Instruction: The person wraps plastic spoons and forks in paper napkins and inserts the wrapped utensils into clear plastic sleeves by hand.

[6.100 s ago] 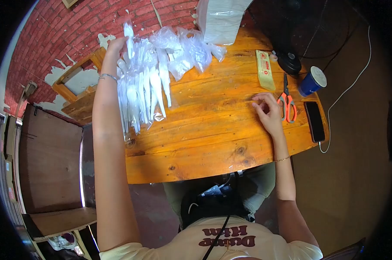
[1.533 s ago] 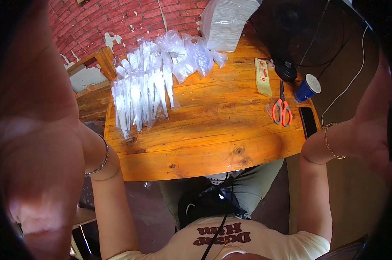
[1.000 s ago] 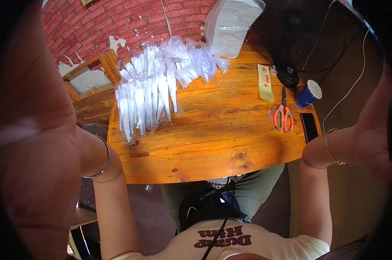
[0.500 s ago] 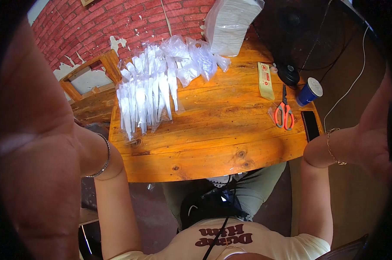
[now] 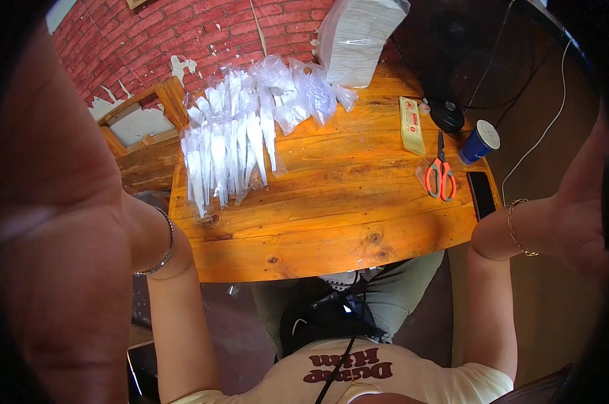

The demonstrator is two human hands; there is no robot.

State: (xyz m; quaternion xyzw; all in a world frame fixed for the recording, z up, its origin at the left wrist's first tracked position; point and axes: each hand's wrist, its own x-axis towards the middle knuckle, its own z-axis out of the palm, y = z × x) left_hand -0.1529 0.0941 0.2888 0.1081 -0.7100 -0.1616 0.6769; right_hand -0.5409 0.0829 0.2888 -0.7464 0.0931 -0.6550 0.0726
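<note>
- My left hand (image 5: 62,222) is raised close to the camera, its palm filling the left side; the ends of its fingers are out of view, so I can't tell how far they are spread or whether they grip anything.
- My right hand (image 5: 581,215) is up at the opposite edge, partly lost in the dark rim; I can't tell its opening or hold either.
- With both hands this near, I'd move them gently and evenly and let the palms sit wide, so the middle of the view is unblocked.
- The white wrapped pieces (image 5: 220,151) lie side by side, overlapping, on the far left of the bench (image 5: 331,215); neither visible palm touches them.
- Crumpled clear bags (image 5: 314,94) adjoin them, and a bagged white stack (image 5: 362,44) stands behind. The thin plastic looks slippery and could snag or drag its neighbours.
- My right forearm looks nearest the phone (image 5: 480,192) at the bench's right edge, so I'd lift clear of it; the white cord (image 5: 539,143) hangs beyond.
- The scissors (image 5: 440,161) lie with blades pointing away from me, between the yellow packet (image 5: 412,128) and phone.
- The blue cup (image 5: 477,147) leans in view near the black base (image 5: 446,116); a careless elbow could knock it.
</note>
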